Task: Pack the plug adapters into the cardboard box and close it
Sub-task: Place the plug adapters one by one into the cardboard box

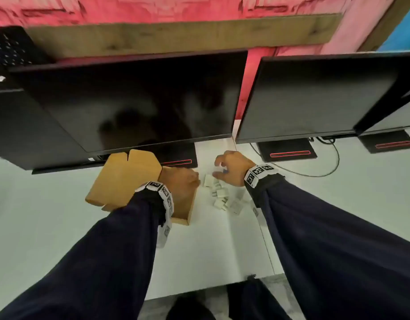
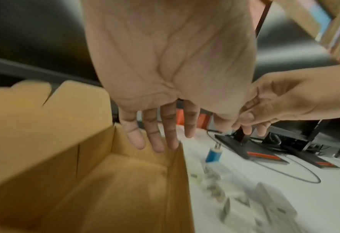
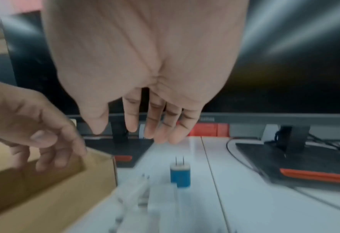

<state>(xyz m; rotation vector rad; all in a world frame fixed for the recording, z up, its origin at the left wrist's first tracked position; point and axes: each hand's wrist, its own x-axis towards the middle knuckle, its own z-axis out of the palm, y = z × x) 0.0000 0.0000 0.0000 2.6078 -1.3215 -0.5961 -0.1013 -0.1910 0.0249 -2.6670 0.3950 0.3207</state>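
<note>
An open brown cardboard box sits on the white desk with its lid flap raised to the left. My left hand hovers over the box's far right corner with fingers straight, holding nothing. The box floor shows bare cardboard. Just right of the box lies a pile of white plug adapters, with a blue adapter standing prongs up at its far end. My right hand hangs above the blue adapter, fingers relaxed and spread, touching nothing.
Two dark monitors overhang the back of the desk, their stand bases just behind the hands. A black cable loops at the right. The desk's front edge is near my body.
</note>
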